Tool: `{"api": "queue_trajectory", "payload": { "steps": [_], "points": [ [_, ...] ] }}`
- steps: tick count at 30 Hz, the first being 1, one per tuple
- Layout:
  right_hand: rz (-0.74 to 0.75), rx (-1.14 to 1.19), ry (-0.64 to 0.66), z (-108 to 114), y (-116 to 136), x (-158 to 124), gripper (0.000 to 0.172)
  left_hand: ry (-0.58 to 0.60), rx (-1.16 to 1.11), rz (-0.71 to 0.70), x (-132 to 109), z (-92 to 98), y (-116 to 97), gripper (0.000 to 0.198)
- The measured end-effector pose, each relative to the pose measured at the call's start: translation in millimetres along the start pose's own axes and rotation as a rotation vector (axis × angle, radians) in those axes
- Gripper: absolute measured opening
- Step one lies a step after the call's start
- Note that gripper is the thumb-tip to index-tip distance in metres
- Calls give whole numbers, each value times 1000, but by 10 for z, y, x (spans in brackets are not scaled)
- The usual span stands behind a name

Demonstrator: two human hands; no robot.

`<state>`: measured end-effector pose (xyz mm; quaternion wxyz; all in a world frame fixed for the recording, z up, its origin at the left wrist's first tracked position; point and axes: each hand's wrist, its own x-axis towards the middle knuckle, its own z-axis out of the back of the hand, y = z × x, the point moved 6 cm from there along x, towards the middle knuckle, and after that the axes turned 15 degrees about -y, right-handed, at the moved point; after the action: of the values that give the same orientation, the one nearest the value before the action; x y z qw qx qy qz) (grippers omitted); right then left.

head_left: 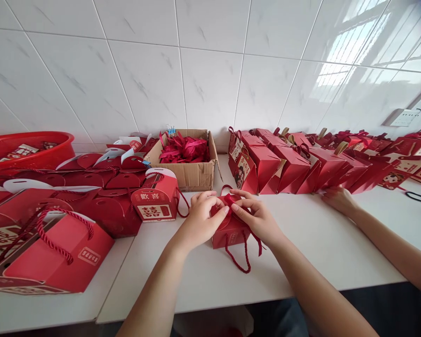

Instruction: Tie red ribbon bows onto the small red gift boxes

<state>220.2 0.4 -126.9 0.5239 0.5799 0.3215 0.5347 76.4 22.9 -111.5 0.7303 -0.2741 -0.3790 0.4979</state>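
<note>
A small red gift box (231,236) stands on the white table in front of me, its twisted red cord handle (239,267) hanging down the near side. On top of it, my left hand (208,213) and my right hand (254,215) meet with thumbs and fingertips pinched on a red ribbon (228,200). The ribbon looks gathered into a bow or knot, partly covered by my fingers. One ribbon tail (259,244) drops past the box's right side. Just left of my hands sits another red box (155,196) with gold characters.
An open cardboard box (191,175) holds red ribbons. Many red boxes (117,210) crowd the left, before a red basin (65,152). Rows of red boxes (266,171) line the wall at right, where another person's hand (340,200) touches them. A black loop (419,197) lies far right.
</note>
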Motion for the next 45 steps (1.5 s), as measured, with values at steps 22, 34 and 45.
{"api": "queue_trajectory", "payload": {
  "steps": [22, 34, 45],
  "points": [
    [-1, -11, -15, 8, -3, 3, 28, -62, -74, 14, 4, -4, -27, 20],
    [3, 4, -11, 3, 5, -7, 28, -29, -73, 28, -3, -23, -20, 27],
    [0, -15, -2, -11, 0, -20, 30, -16, -109, 11, 1, -28, -46, 31]
  ]
}}
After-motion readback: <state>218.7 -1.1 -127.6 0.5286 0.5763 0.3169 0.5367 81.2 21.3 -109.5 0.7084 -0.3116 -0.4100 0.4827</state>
